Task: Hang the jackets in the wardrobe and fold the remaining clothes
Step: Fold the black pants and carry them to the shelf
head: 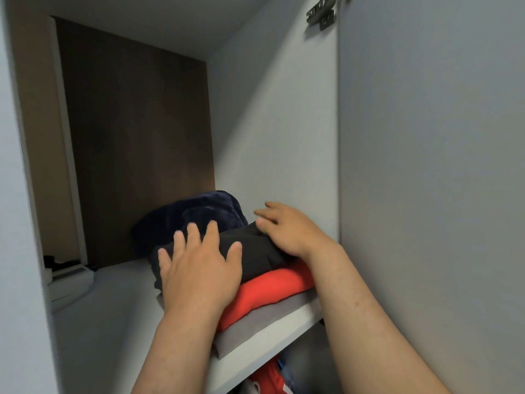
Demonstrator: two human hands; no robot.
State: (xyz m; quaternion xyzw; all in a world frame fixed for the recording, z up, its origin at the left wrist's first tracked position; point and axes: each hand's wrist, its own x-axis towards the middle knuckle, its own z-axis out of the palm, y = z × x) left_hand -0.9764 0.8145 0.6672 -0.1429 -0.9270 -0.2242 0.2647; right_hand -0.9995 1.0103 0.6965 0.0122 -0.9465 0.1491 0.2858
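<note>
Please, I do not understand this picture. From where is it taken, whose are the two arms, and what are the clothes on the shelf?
There is no machine here. The camera sits on a person's head and looks forward and down into a wardrobe. The arms are that person's own. On the white shelf lies a pile of folded clothes: a grey garment at the bottom, a red garment on it, a black garment on top. A dark blue plush item lies behind. The left hand and right hand rest flat on the black one; neither grips anything.
</note>
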